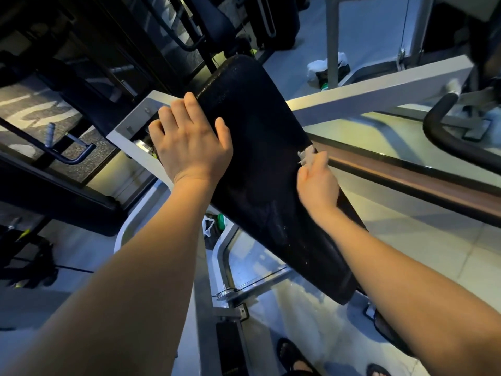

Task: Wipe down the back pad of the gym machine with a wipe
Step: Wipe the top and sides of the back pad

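The black back pad point(260, 147) of the machine runs slantwise through the middle of the view, its narrow end up and away and its wider end down toward the person. Its dark face looks streaked with wet patches and a few pale flecks near the lower right edge.

A small, crumpled whitish wipe point(306, 154) sits against the pad's right edge, about halfway along. The right hand point(317, 185) pinches it in curled fingers, and only a scrap of it shows past the fingertips.

The left hand point(189, 142) holds the pad's upper left edge, with its fingers hooked over the rim and its thumb lying flat on the face.

Behind the pad a white frame beam point(379, 88) crosses toward the right, and a brown rail point(406, 177) runs below it. A black curved bar point(444, 137) sits at the far right. A white plastic bag point(320, 66) lies on the pale tiled floor point(406, 240) beyond, and a foot in a dark sandal point(292, 356) shows at the bottom.
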Action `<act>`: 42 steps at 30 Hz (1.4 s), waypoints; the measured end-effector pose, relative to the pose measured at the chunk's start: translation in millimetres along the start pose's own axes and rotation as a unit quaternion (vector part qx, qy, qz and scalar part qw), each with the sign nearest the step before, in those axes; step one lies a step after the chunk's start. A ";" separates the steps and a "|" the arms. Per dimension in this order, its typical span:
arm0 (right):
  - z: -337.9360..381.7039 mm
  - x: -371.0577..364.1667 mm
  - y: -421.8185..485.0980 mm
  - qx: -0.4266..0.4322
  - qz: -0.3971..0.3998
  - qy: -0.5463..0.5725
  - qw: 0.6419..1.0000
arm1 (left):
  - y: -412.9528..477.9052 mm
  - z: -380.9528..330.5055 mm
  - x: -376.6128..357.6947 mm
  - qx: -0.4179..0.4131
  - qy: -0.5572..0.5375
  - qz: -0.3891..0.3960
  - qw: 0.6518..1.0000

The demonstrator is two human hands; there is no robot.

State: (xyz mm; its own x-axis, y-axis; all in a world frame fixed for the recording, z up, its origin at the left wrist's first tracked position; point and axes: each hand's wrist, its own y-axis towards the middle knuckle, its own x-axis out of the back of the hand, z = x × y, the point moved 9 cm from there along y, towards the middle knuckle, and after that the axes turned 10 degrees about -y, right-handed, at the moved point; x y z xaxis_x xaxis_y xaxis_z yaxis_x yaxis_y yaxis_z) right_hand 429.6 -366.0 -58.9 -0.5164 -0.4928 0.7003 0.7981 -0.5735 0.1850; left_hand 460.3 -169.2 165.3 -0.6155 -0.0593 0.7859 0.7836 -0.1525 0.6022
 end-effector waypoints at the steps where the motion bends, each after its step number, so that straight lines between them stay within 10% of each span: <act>1: 16.1 -0.9 -17.3 0.056 -0.007 0.001 0.998 | -0.1 0.1 -0.1 0.000 0.000 0.001 1.000; 5: 45.3 -10.2 -59.7 0.297 0.026 -0.036 0.954 | -0.1 0.5 0.2 -0.003 -0.006 -0.005 1.000; 13: 3.4 4.2 10.4 0.047 0.002 -0.025 0.999 | -0.5 0.5 0.0 -0.004 -0.011 -0.004 1.000; 21: 84.2 -0.6 -109.6 0.431 0.043 -0.050 0.900 | -0.7 0.7 -0.3 -0.006 -0.020 0.006 1.000; 28: 64.7 34.3 3.7 0.169 -0.019 -0.036 0.985 | 0.9 1.5 -2.2 -0.011 -0.017 0.018 1.000; 34: 101.5 5.8 -99.0 0.344 0.095 -0.015 0.934 | 0.9 2.7 0.5 -0.024 -0.026 0.065 0.997; 42: 94.6 58.8 -20.2 0.245 0.018 0.045 0.968 | 7.2 49.2 21.3 0.001 -0.268 0.051 0.962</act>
State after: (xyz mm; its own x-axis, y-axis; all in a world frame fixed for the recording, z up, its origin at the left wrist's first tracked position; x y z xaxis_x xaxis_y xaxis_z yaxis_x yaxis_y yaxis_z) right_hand 412.5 -321.6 43.7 -0.4924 -0.5739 0.6543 0.8566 -0.1867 0.4810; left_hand 457.1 -123.0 193.2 -0.4037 0.4442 0.7998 0.8384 -0.1702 0.5178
